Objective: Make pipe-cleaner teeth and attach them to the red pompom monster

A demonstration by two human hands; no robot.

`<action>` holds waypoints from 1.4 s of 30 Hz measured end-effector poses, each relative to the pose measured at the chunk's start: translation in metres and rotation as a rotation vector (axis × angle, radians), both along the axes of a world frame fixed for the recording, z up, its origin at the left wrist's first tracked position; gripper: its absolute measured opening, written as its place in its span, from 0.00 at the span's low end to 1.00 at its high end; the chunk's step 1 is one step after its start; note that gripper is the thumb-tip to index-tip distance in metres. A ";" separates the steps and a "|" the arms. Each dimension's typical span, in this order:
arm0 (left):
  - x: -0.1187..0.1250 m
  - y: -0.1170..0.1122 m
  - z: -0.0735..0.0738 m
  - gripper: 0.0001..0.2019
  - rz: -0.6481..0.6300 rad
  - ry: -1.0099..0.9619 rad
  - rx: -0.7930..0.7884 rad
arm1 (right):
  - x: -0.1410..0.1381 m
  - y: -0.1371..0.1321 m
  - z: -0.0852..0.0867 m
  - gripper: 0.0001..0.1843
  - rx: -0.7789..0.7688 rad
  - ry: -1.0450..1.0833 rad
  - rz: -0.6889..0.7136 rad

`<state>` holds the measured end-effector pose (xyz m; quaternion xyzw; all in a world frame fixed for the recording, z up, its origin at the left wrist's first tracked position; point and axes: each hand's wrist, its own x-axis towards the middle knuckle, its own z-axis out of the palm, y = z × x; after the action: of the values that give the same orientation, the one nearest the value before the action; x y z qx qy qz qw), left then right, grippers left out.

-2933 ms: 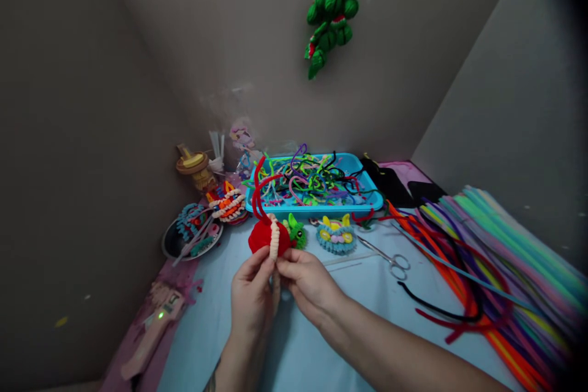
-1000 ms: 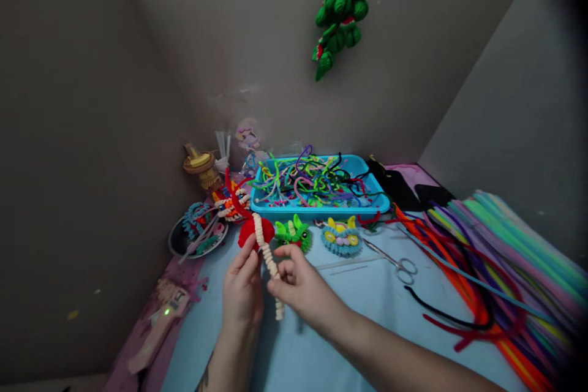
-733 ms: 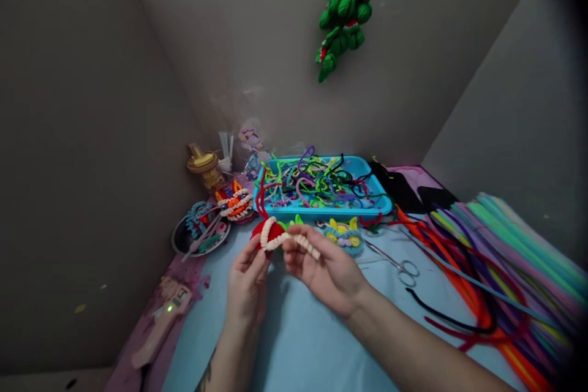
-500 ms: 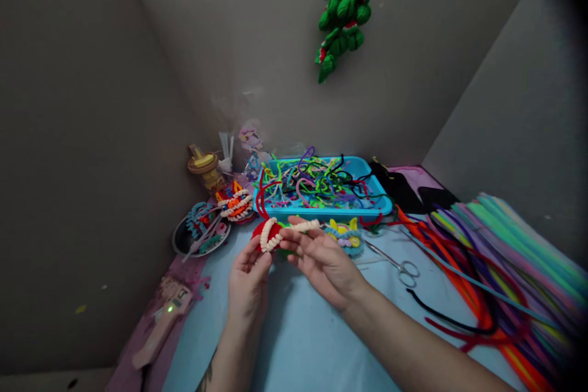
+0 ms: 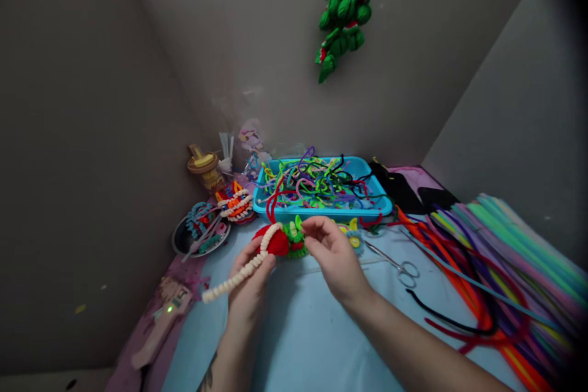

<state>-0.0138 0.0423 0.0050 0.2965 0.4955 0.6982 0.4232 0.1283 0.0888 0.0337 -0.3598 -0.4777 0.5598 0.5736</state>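
Note:
My left hand point(image 5: 250, 282) is closed on a fuzzy red pipe-cleaner piece point(image 5: 278, 242), gripped at its left side between thumb and fingers. A cream coiled pipe cleaner point(image 5: 236, 278) crosses the front of the red piece and trails over my left hand to the lower left. Thin red stems point(image 5: 274, 202) rise from behind the red piece. Just right of it is a green fuzzy figure point(image 5: 296, 242) with a red detail. My right hand point(image 5: 331, 257) is beside that figure, fingers loosely bent and apart from the thumb; whether the fingertips touch it is unclear.
Behind is a blue tray point(image 5: 321, 216) of tangled pipe-cleaner scraps. Scissors point(image 5: 399, 266) and bundled pipe cleaners point(image 5: 528, 263) lie right. At left are a metal bowl point(image 5: 179, 245), an orange-and-cream figure point(image 5: 236, 202) and a pink lit tool point(image 5: 158, 324). A yellow-blue figure point(image 5: 353, 237) sits behind my right hand.
My right hand has let go of the cream coil and shifted slightly right. The coil's free end has swung from the right to the lower left, over my left hand.

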 end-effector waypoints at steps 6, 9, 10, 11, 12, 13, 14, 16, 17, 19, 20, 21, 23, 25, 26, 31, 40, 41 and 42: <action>-0.002 -0.008 0.001 0.14 0.106 0.537 -0.020 | -0.005 -0.035 0.015 0.26 0.683 -0.766 0.372; -0.002 -0.010 0.001 0.14 0.077 0.624 -0.011 | -0.011 -0.045 0.012 0.14 0.747 -0.895 0.380; -0.002 -0.010 0.002 0.15 0.058 0.598 -0.010 | -0.011 -0.045 0.011 0.09 0.752 -0.861 0.350; -0.001 -0.009 0.003 0.15 0.037 0.549 -0.009 | -0.010 -0.043 0.011 0.06 0.745 -0.800 0.317; -0.001 -0.008 0.004 0.16 0.019 0.484 -0.014 | -0.008 -0.040 0.012 0.06 0.727 -0.722 0.283; -0.001 -0.006 0.004 0.17 -0.005 0.406 -0.020 | -0.005 -0.035 0.013 0.07 0.694 -0.638 0.251; -0.002 -0.005 0.005 0.18 -0.033 0.319 -0.025 | -0.002 -0.029 0.015 0.06 0.640 -0.554 0.215; -0.003 -0.002 0.006 0.19 -0.082 0.130 -0.023 | 0.005 -0.016 0.018 0.04 0.495 -0.424 0.133; -0.004 -0.001 0.006 0.20 -0.100 0.041 -0.018 | 0.008 -0.009 0.019 0.02 0.401 -0.364 0.098; -0.004 0.000 0.006 0.21 -0.139 -0.111 -0.007 | 0.012 0.001 0.019 0.04 0.177 -0.218 0.074; -0.004 -0.001 0.006 0.21 -0.153 -0.169 -0.007 | 0.013 0.005 0.018 0.06 0.065 -0.132 0.083; -0.004 -0.001 0.006 0.21 -0.165 -0.213 -0.009 | 0.013 0.008 0.017 0.09 -0.036 -0.050 0.098; -0.002 -0.002 0.007 0.20 -0.171 -0.272 -0.015 | 0.011 0.011 0.014 0.13 -0.192 0.081 0.133; -0.001 -0.002 0.007 0.20 -0.161 -0.304 -0.008 | 0.010 0.012 0.012 0.16 -0.294 0.159 0.160; 0.000 -0.002 0.007 0.20 -0.158 -0.314 -0.003 | 0.010 0.013 0.012 0.17 -0.328 0.184 0.168; 0.001 -0.003 0.008 0.20 -0.129 -0.316 0.019 | 0.009 0.014 0.010 0.19 -0.385 0.237 0.165; 0.002 -0.002 0.008 0.22 -0.110 -0.306 0.060 | 0.007 0.013 0.006 0.18 -0.342 0.204 0.187; 0.002 -0.002 0.008 0.22 -0.111 -0.319 0.066 | 0.007 0.013 0.006 0.18 -0.343 0.200 0.190; 0.002 -0.002 0.009 0.22 -0.112 -0.334 0.073 | 0.007 0.013 0.005 0.18 -0.343 0.195 0.194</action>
<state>-0.0118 0.0400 0.0135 0.2186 0.3752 0.7306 0.5269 0.1349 0.1015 0.0391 -0.3485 -0.3501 0.7175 0.4910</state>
